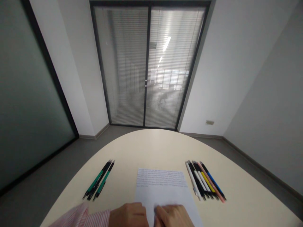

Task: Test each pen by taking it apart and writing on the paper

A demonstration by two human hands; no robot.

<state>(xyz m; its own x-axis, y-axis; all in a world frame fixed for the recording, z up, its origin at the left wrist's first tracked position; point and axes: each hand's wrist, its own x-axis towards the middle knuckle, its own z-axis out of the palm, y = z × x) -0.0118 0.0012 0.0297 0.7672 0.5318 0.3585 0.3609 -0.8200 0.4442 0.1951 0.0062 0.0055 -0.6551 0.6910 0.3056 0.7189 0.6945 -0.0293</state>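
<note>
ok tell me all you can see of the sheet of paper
The sheet of paper is white, with dark writing too small to read across its upper part, blank below where visible. It lies flat on the table between two groups of pens, its bottom edge out of frame. The left hand overlaps its left edge, the right hand its lower middle; contact is unclear.

A pale tabletop (151, 148) with a curved far edge is shown. A white sheet of paper (163, 189) is laid on it, its upper part filled with lines of writing. Black-and-green pens (95, 181) are grouped slantwise to its left; to its right, variously coloured pens (208, 182) are lined up close together.
</note>
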